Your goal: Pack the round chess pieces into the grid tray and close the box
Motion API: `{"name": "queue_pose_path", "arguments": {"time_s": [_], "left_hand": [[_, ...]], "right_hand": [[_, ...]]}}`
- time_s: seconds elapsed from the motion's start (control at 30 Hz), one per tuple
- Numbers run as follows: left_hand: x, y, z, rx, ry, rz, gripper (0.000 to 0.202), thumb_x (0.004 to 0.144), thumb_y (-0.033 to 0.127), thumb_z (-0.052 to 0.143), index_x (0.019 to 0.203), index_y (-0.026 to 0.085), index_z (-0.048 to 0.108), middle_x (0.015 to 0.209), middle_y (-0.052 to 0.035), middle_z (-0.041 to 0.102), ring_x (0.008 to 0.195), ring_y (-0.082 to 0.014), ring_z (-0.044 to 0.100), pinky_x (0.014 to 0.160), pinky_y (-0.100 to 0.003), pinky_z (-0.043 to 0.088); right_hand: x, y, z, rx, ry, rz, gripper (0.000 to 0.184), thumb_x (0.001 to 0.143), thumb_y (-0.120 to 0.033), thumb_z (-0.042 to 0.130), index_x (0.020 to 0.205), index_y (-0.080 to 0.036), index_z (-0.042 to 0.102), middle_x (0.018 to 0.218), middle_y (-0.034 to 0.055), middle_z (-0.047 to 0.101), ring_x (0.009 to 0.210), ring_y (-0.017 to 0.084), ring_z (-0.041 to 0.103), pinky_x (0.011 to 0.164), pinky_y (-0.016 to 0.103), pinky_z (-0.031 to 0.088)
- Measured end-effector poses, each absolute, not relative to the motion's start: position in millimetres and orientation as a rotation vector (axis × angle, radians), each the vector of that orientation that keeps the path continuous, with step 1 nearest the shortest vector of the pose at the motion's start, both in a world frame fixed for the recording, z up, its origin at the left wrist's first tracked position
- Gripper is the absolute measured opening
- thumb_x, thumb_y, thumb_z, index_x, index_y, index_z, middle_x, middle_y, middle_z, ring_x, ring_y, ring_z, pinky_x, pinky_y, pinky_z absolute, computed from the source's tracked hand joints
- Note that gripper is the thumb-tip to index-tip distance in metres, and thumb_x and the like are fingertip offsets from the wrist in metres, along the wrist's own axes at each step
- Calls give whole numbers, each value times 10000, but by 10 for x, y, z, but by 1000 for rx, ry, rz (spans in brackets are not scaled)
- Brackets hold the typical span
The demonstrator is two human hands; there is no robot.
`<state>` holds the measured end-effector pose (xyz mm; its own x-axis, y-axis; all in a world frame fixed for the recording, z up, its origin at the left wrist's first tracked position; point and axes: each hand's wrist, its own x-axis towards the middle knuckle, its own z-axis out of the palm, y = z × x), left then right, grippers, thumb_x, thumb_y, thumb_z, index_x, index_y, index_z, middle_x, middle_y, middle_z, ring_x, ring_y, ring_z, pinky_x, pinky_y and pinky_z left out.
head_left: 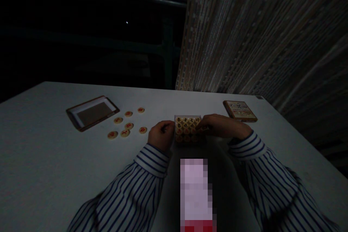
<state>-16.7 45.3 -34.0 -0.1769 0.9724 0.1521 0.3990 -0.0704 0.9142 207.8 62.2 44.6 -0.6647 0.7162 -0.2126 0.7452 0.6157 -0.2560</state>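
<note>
A small open box [187, 116] of Chinese chess pieces lies on the white table in front of me. Round cream pieces [186, 125] with dark and red characters fill it in rows. My left hand [161, 136] is closed, its thumb and fingers pinched at the box's left edge. From the right, my right hand [221, 126] reaches over the box with bent fingers, its tips on the pieces at the right end. Whether a piece is between those fingertips is hidden. Several loose pieces [125, 133] with red characters lie face up left of my left hand.
An open, shallow box lid or tray [94, 114] lies at the back left of the white table [67, 174]. A flat box with printed characters [240, 111] lies at the back right. A string curtain [231, 36] hangs behind the table's far edge. The room is dim.
</note>
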Motion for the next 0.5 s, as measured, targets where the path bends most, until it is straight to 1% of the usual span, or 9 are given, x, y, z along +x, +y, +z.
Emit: {"name": "queue_pose_path", "arguments": {"time_s": [0.2,0.37,0.5], "left_hand": [[-156,445,-354,1469,1609,1259,283,686,380,555,801,152,677,712,-48,669,666,-161,604,651,-291,485],[-153,447,-354,1470,1602,1262,286,690,382,549,801,151,675,714,-53,669,679,-169,605,648,-297,483],[-165,455,-353,1478,1589,1240,283,684,383,555,800,154,676,730,-53,673,690,-167,608,675,-301,484]], "right_hand": [[2080,627,430,1234,2759,-509,345,776,-182,550,1101,-273,619,1024,42,656,918,175,596,792,287,440],[2079,624,436,1225,2777,-480,328,772,-171,553,1077,-265,628,1015,46,658,903,177,601,777,288,448],[2078,623,431,1214,2792,-473,312,773,-164,546,1056,-260,635,1006,42,661,893,175,604,764,283,455]]}}
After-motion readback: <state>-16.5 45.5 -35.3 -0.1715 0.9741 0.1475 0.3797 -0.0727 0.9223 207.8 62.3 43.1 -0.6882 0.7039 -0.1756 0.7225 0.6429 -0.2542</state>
